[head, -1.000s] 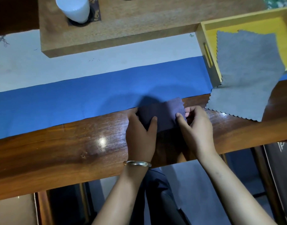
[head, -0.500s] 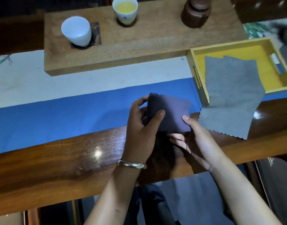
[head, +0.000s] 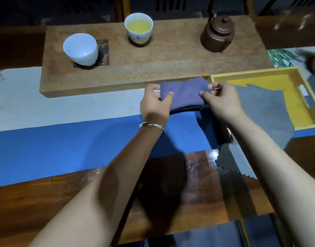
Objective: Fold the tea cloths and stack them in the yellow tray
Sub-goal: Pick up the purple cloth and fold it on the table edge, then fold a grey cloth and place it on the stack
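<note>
Progress looks partial: the small folded purple-grey tea cloth (head: 184, 94) is held clear of the counter (head: 46, 198), not yet in the shallow yellow wooden tray (head: 303, 102), and the flat grey tea cloth with pinked edges (head: 263, 122) to the right of the hands lies unfolded, half in that tray and half draped over its near rim onto the counter. The left hand (head: 155, 106) pinches the folded cloth's left end and the right hand (head: 222, 100) pinches its right end, thumbs on top. The cloth looks soft, matte, compact, sagging slightly between them, just left of the tray.
</note>
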Tool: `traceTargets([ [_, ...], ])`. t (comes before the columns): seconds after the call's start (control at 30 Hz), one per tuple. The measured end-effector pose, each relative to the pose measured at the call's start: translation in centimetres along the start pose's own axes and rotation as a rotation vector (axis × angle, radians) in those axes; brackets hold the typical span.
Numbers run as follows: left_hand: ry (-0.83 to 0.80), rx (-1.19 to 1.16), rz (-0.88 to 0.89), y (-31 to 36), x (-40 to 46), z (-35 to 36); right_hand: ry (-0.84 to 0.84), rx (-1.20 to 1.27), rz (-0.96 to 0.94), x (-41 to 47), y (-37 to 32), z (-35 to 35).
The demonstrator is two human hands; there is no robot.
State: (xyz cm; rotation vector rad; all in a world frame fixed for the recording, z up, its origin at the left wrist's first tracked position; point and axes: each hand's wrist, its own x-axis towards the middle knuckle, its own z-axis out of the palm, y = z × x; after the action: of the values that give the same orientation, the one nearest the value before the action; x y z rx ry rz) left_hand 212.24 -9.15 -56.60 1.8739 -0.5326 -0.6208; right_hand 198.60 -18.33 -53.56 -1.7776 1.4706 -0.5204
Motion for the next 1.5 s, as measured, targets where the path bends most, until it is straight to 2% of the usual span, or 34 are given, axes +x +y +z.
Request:
traceTargets([
  [0.2, -0.078, 0.160, 0.023, -0.3, 2.4, 2.3, 0.152, -0.407, -0.180, 1.5, 0.7, 1.3],
  [0.3, -0.083, 0.221, 0.066, -0.5, 2.6, 2.5, 0.156, -0.590, -0.218, 1.5, 1.1, 2.0],
  [0.43, -0.090, 0.291, 0.085, -0.6, 2.9, 2.4, 0.146, -0.473, -0.181, 1.8, 1.4, 2.1],
  [0.6, -0.113, 0.461, 0.121, -0.4, 3.2, 1.7, 0.176, -0.451, -0.201, 1.4, 1.6, 2.3],
  [0.8, -0.180, 0.377, 0.302, -0.1, 0.8, 0.1, 0.177, -0.252, -0.241, -0.4, 2.9, -0.6],
  [1.03, -0.431, 0.328, 0.565, 1.9, -3.2, 2.6, 0.216, -0.343, -0.224, -4.6, 8.1, -6.6],
  [1.2, -0.553, 0.349, 0.598, 3.0, -5.6, 5.6, 0.268, -0.434, -0.170, -6.5, 11.2, -11.0],
  [1.37, -0.689, 0.405, 0.624, 2.6, -9.1, 7.7, 0.223, -0.485, -0.150, -9.1, 13.6, -13.1],
  [1.5, -0.772, 0.444, 0.808, 1.6, -12.2, 8.0, 0.146, -0.467, -0.161, -11.7, 15.2, -13.3],
])
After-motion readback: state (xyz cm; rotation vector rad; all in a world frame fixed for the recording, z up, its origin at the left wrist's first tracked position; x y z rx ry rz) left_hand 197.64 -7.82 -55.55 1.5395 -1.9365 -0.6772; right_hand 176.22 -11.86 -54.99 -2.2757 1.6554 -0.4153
